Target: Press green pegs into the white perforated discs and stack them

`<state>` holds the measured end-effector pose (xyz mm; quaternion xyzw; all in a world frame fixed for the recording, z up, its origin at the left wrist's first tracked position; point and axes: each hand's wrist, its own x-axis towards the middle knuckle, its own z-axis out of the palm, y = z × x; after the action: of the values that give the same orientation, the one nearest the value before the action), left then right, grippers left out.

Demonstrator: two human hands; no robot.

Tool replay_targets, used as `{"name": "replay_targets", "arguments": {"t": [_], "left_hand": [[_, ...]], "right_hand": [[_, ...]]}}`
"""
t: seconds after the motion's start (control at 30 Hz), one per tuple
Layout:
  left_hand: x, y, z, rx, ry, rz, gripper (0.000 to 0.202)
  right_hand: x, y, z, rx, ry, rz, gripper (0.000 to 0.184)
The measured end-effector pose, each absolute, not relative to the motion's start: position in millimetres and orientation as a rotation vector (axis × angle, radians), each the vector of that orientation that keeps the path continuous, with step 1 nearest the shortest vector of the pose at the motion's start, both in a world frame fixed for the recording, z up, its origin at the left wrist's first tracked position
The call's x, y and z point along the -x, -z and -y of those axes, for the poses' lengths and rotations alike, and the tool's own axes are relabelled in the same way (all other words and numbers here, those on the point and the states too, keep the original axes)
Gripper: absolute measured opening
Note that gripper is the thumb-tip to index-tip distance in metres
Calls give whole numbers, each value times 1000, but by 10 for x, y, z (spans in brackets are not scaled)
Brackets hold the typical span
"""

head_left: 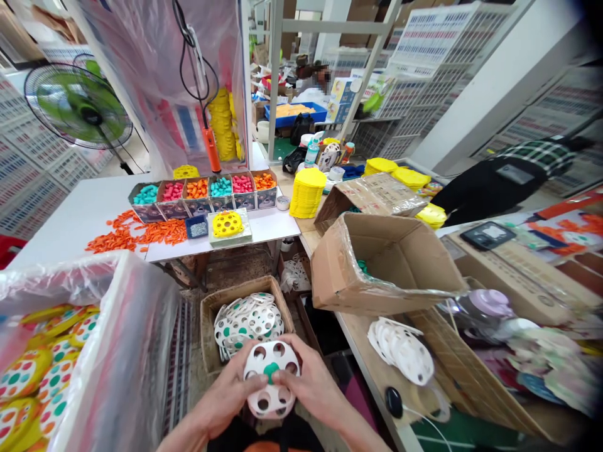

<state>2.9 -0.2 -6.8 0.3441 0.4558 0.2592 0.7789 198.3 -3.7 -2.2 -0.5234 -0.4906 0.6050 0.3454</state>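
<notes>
Both my hands hold one white round plastic disc (273, 358) with several holes, low in the middle of the view. My left hand (226, 395) grips its left side and my right hand (311, 383) its right side. A green piece (271, 370) sits at the disc's centre, between my thumbs. Just beyond, a small cardboard box (210, 311) on the floor holds many more white discs (247, 320), some with green pieces. A loose pile of white discs (400, 348) lies on the wooden bench to the right.
A plastic-lined bin (117, 351) of yellow dotted parts stands at left. An open cardboard box (386, 263) lies on the bench. A white table (75, 213) carries trays of coloured pieces (207, 188), orange bits and a yellow disc (227, 223). Yellow stacks (307, 191), a fan (78, 107) and a person (509, 176) are beyond.
</notes>
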Motion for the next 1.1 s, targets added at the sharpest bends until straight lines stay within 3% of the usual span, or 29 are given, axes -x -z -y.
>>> {"name": "replay_targets", "arguments": {"t": [0.13,0.3,0.53,0.73,0.97,1.1], "left_hand": [[-86,50,-13,-790,-557,-976,50],[-153,-2,-38,-808,-593,-1001,33],[-88,-56,-80,-570,-578,-901,37],[-106,-115,-118,-467,-605,-934,49],[-164,-170,-93,-466,-628,-1010,53],[-114,-219,-114,-466,-607,-968,45]], "right_hand": [[-1972,55,37,1332,-1644,1243,34],[-1928,86,32,1434,-1465,1300,24],[-2052,85,-46,1251,-1747,1141,28],[-2075,60,-19,1264,-1726,1203,63],[-1915,133,8,1406,-1578,1199,55],[-1939,76,-30,1291,-1695,1077,56]]}}
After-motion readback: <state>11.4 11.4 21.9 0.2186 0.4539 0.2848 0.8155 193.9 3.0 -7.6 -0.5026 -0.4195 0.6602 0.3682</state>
